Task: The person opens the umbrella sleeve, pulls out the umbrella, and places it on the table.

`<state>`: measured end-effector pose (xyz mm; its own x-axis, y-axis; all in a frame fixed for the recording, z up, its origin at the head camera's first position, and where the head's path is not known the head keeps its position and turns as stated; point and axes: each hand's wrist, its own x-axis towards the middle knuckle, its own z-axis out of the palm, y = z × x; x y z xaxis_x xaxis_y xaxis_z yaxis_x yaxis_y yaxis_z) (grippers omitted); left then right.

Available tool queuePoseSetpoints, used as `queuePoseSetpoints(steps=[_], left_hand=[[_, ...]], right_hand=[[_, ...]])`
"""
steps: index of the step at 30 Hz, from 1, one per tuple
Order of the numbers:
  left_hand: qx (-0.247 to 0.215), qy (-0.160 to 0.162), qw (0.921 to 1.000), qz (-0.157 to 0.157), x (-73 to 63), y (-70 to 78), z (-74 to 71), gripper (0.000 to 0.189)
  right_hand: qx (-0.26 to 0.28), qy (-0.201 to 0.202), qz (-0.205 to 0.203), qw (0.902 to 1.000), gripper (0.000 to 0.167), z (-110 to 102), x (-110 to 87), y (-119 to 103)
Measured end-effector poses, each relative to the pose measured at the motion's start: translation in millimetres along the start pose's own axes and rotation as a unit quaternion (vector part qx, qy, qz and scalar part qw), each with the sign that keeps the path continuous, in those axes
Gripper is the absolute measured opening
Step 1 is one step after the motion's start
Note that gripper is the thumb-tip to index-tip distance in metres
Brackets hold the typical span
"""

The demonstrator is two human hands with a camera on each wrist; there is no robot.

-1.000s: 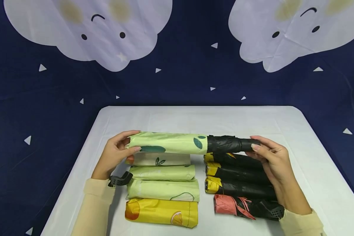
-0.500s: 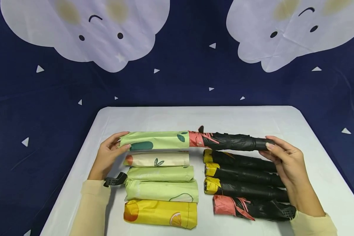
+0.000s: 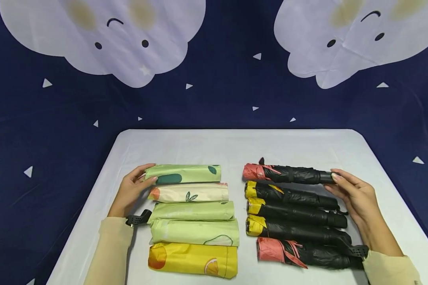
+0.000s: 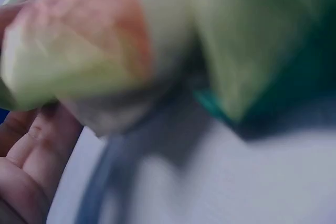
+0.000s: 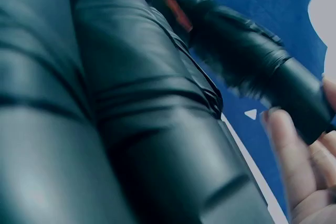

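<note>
My left hand [image 3: 131, 190] pinches the left end of a light green umbrella sleeve [image 3: 196, 174] with dark green leaf shapes, at the top of the left column. Opposite it, a folded black umbrella [image 3: 296, 174] with a pink end lies apart from the sleeve, a gap between them. Its black handle is between the thumb and fingers of my right hand [image 3: 358, 198]. In the right wrist view the same umbrella [image 5: 236, 45] slants down to the fingers. The left wrist view is blurred; a cream sleeve's orange end [image 4: 105, 30] fills its upper left.
Below the held sleeve lie a cream sleeve [image 3: 196, 192], two green sleeves [image 3: 196, 210] and a yellow one [image 3: 192, 259]. The right column has several folded black umbrellas [image 3: 296, 211] with yellow or pink ends. All rest on a white table [image 3: 235, 148] before a dark blue cloud-print cloth [image 3: 232, 91].
The black umbrella has come out of the green sleeve toward the right. Both hands have moved apart, then lowered slightly, bringing each piece down to the top of its column.
</note>
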<state>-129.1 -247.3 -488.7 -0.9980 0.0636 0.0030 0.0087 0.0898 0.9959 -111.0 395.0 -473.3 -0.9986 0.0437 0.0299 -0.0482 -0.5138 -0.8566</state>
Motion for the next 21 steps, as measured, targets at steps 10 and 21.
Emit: queuePoseSetpoints(steps=[10,21], left_hand=[[0.125,-0.023,0.9918,0.01,-1.5,-5.9,1.9,0.051],[0.147,-0.041,0.9882,-0.017,-1.7,-3.3,3.9,0.061]], right_hand=[[-0.248,-0.002,0.052,0.9673,0.043,-20,9.6,-4],[-0.53,-0.034,0.041,0.8465,0.061,-38,13.9,-4]])
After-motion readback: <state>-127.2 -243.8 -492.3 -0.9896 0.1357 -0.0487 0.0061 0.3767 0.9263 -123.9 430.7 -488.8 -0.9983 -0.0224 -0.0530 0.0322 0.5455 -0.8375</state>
